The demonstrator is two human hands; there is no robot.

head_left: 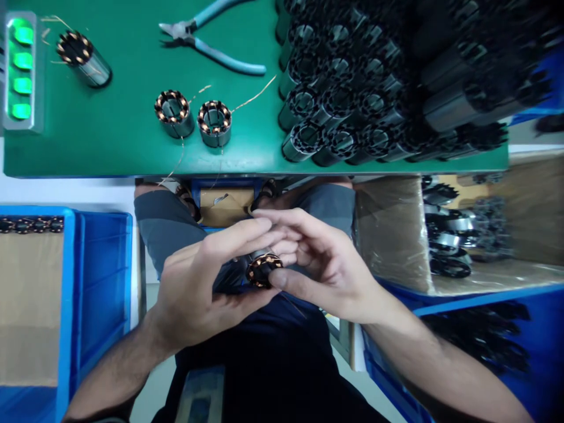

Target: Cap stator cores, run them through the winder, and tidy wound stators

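Holding a short dark cylinder with a ring of copper windings at its end (264,271), the person keeps it between both hands, above the lap and in front of the table's near edge. The right hand (328,264) is clamped on it, with the thumb pressed at the copper-wound rim and the fingers curled behind. The left hand (196,282) is bent around it from the other side, its thumb below the rim and its fingers above; how firmly these close on it, I cannot tell. Beyond the hands is a green flat tabletop (132,150), on which two similar copper-wound cylinders (214,134) stand near each other, with thin copper wires coming out. One more wound cylinder (91,66) is farther left, just beside a pale panel with four glowing green lights (22,70). Behind the pair lie cutting pliers with light-blue handles (187,35), their jaws a little apart. To the right, many dark slotted cylinders (339,100) are packed closely in rows. Below the tabletop's right part, an open brown cardboard box (390,229) contains dark metallic parts (449,241). At the left side is a blue plastic crate (103,270), with a row of copper-wound parts (35,224) along its far inside edge.
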